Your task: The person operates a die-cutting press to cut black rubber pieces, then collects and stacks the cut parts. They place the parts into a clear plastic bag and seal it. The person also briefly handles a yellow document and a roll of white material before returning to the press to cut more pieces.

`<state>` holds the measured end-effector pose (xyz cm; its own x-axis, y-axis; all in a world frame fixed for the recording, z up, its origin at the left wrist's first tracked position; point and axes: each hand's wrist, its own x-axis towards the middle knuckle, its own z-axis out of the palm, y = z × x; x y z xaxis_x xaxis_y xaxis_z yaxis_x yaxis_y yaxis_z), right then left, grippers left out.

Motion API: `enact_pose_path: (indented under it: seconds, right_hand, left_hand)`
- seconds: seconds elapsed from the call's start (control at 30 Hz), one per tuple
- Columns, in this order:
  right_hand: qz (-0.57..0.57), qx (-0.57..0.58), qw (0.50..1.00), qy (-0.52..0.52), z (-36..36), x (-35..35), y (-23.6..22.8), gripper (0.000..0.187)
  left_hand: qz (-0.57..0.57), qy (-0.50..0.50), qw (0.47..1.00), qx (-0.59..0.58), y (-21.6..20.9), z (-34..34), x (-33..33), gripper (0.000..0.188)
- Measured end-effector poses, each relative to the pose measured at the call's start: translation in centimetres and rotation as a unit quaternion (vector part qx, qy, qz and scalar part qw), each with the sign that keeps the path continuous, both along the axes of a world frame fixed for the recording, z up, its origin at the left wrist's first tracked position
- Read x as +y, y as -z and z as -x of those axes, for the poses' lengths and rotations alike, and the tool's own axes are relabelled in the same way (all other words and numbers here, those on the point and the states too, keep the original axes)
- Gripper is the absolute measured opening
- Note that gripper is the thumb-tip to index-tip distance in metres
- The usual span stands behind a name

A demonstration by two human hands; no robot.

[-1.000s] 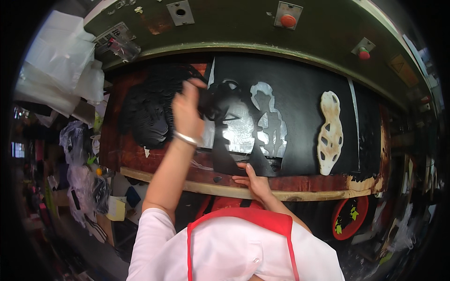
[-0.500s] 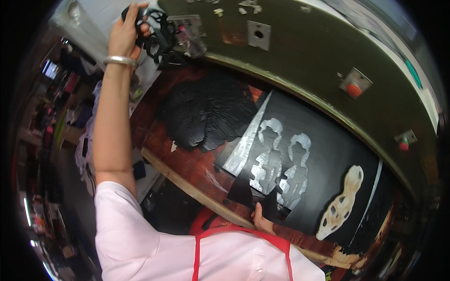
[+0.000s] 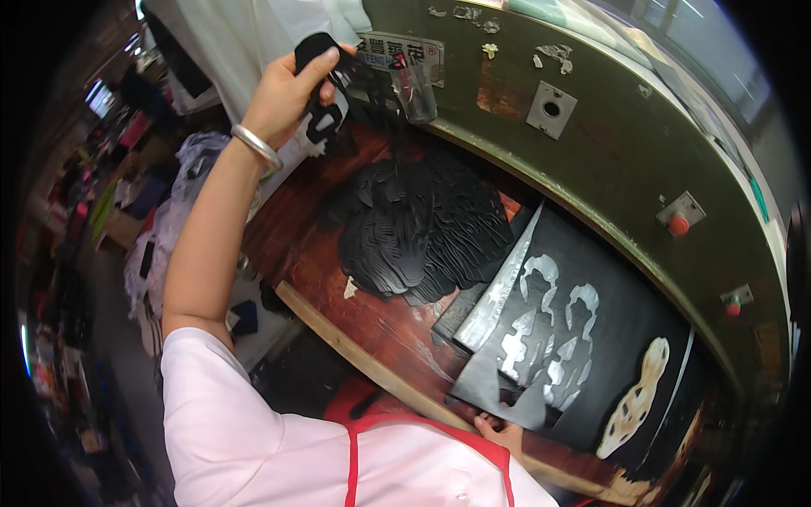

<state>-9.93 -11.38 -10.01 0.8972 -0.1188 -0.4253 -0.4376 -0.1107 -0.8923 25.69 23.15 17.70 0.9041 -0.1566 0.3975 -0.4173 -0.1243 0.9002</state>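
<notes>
Raised at the upper left, my left hand [image 3: 291, 93] is closed on a black cut-out offcut [image 3: 363, 89], which dangles in strips, partly blurred. Below it a heap of black cut pieces [image 3: 414, 228] lies on the red-brown bench board [image 3: 312, 245]. At the bench's near edge my right hand [image 3: 504, 435] grips the torn near edge of a black sheet [image 3: 625, 313], its fingertips partly hidden. Sole-shaped openings in that sheet show a silvery surface [image 3: 583, 296]. A cream sole-shaped cutting die [image 3: 638, 397] with several holes rests on the sheet's right part.
A green machine body [image 3: 617, 160] runs along the far side, with red buttons [image 3: 678, 224]. A clear plastic cup [image 3: 414, 93] is fixed near its left end. A wooden strip [image 3: 363, 351] edges the bench. Plastic bags [image 3: 182, 211] hang at the left.
The view has shifted, so the bench appears lower and farther right. The offcut in my left hand now hangs lower over the heap. The sheet's near flap at my right hand has tilted and catches light.
</notes>
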Motion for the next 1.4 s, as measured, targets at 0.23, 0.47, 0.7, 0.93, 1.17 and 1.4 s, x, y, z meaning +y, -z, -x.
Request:
enact_pose_path:
  seconds: [0.23,0.47,0.7,0.93,1.17,1.4]
  right_hand:
    - [0.180,-0.170,0.967,0.064,-1.9,13.4,-3.7,0.021]
    - [0.194,-0.185,0.952,0.147,-5.1,22.2,-5.4,0.016]
    - [0.183,-0.154,0.956,0.171,-6.2,25.1,-5.1,0.016]
    - [0.083,-0.129,0.978,0.141,-8.5,25.1,-3.7,0.013]
    - [0.042,-0.158,0.986,-0.042,-16.5,25.5,-3.6,0.016]
    - [-0.133,-0.296,0.873,-0.365,-21.1,34.1,-13.9,0.041]
  left_hand:
    - [-0.069,0.062,0.993,-0.079,2.8,-1.3,3.0,0.023]
    - [-0.137,0.044,0.894,-0.424,10.2,-0.9,2.1,0.015]
    - [-0.261,0.134,0.898,-0.327,25.5,5.6,-4.1,0.018]
    - [-0.403,0.065,0.841,-0.354,24.8,7.0,-1.9,0.024]
    - [-0.179,-0.043,0.959,-0.215,26.0,11.5,10.1,0.032]
    - [-0.212,-0.209,0.938,-0.176,25.6,15.8,19.7,0.022]
